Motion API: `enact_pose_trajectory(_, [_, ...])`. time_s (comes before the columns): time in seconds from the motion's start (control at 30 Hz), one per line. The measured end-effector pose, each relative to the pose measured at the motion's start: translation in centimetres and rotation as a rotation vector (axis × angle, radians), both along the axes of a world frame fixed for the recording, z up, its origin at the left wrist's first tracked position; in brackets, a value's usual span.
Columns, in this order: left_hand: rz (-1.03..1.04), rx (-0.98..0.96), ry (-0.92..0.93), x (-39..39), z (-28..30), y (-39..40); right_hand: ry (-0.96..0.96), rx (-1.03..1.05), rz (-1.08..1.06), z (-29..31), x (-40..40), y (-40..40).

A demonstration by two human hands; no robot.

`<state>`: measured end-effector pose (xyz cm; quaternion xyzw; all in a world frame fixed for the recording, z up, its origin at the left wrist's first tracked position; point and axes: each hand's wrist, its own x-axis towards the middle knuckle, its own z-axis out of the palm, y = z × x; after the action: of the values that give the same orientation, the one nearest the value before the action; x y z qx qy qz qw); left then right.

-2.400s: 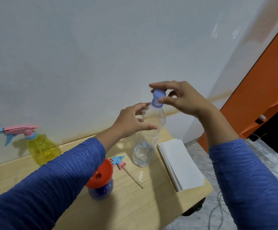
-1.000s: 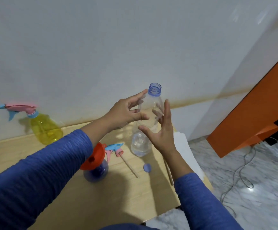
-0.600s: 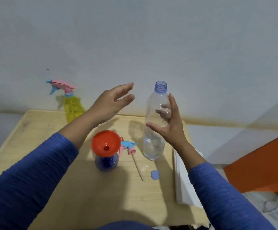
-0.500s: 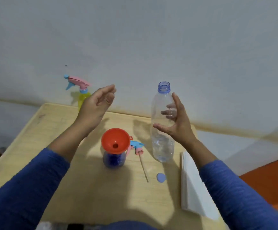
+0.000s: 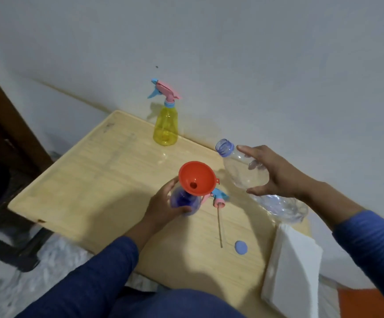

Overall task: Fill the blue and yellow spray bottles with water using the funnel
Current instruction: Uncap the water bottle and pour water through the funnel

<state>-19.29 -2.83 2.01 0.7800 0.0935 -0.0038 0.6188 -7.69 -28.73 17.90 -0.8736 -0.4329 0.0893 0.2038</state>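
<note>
Right hand [image 5: 280,174] clasped uncapped water bottle [image 5: 253,177], tilted toward orange funnel [image 5: 196,177] — nothing seen pouring. Left hand [image 5: 163,203] wrapped blue spray bottle [image 5: 184,201], mid-table, funnel seated in neck. Yellow spray bottle [image 5: 165,125], sprayer still on, stood at table's far edge — likely both fills left.

Light wooden table [image 5: 108,180], yellow spray bottle [image 5: 165,125], blue spray bottle [image 5: 184,201], loose sprayer head [image 5: 218,199], blue cap [image 5: 241,247], white paper stack [image 5: 292,269]
</note>
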Motion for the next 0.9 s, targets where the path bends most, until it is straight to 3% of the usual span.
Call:
enact_pose_trajectory(0.13, [0.019, 0.048, -0.025, 0.0, 0.3, -0.5, 0.072, -0.129, 0.048, -0.2, -0.2, 0.1])
enact_pose_trajectory(0.43, [0.056, 0.059, 0.003, -0.2, -1.1, -0.2, 0.002, -0.399, 0.083, 0.9, -0.3, 0.7])
enact_pose_trajectory(0.9, [0.027, -0.023, -0.01, -0.2, -1.5, -0.1, -0.099, -0.536, 0.087, 2.8, -0.2, 1.4])
